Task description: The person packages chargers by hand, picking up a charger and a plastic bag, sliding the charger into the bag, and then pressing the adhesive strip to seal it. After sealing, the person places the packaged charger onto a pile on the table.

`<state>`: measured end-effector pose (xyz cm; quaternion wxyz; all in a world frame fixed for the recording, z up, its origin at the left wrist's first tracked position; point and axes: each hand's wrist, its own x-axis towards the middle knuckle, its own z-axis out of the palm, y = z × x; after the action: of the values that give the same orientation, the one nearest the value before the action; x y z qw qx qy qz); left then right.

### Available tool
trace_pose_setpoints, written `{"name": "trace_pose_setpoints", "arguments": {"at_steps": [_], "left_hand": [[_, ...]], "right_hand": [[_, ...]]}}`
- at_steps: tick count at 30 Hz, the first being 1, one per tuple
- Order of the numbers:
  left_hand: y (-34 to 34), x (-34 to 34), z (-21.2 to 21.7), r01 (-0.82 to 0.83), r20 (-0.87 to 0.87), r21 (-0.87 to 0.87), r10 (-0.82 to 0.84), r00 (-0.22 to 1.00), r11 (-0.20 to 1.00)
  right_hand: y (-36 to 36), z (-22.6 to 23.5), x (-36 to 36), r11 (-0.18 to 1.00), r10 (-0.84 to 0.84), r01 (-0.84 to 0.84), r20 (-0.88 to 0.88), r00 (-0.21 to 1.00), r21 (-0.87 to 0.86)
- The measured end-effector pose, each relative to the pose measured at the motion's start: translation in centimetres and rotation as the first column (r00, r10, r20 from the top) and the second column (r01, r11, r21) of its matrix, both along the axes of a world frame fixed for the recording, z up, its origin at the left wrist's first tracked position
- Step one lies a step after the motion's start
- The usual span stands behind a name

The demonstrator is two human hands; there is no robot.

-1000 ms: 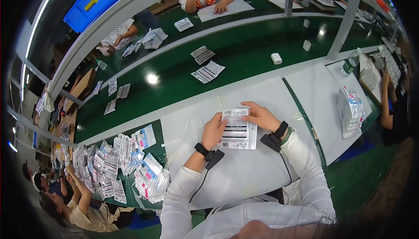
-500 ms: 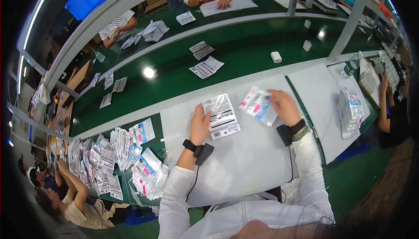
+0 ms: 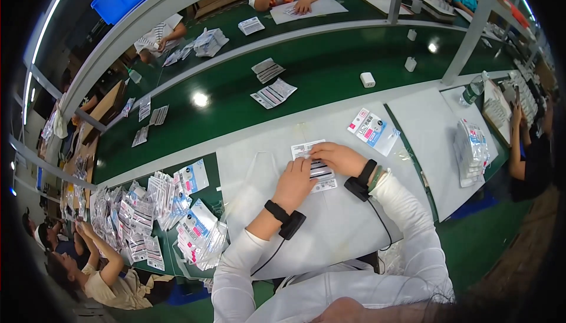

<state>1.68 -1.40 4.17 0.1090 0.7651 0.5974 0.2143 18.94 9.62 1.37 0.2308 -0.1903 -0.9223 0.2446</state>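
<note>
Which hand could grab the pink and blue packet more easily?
Probably the right hand. The pink and blue packet lies up and to the right of it on the white mat. The left hand sits farther away, pressing the striped card.

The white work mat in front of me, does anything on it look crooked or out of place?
Nothing stands out. Both hands, left hand and right hand, rest on a printed sheet lying flat on the white mat. A flat packet lies tilted at the mat's far right, intact.

bright overhead strip lights | glare spots on green belt point(image 3: 330, 81) | fisheye-bent, dark rim
</note>
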Motion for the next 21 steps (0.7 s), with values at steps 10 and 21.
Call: {"name": "trace_pose_setpoints", "arguments": {"at_steps": [10, 21], "left_hand": [[3.1, -1.5, 1.3, 0.276, -0.279, -0.175, -0.316, 0.907, 0.945], [-3.4, 0.3, -1.6, 0.236, -0.17, -0.025, -0.237, 0.957, 0.971]], "right_hand": [[0.0, 3.8, -0.5, 1.0, 0.01, -0.004, 0.239, 0.971, -0.024], [3.4, 0.5, 0.1, 0.908, 0.42, -0.416, 0.109, 0.901, -0.059]]}}
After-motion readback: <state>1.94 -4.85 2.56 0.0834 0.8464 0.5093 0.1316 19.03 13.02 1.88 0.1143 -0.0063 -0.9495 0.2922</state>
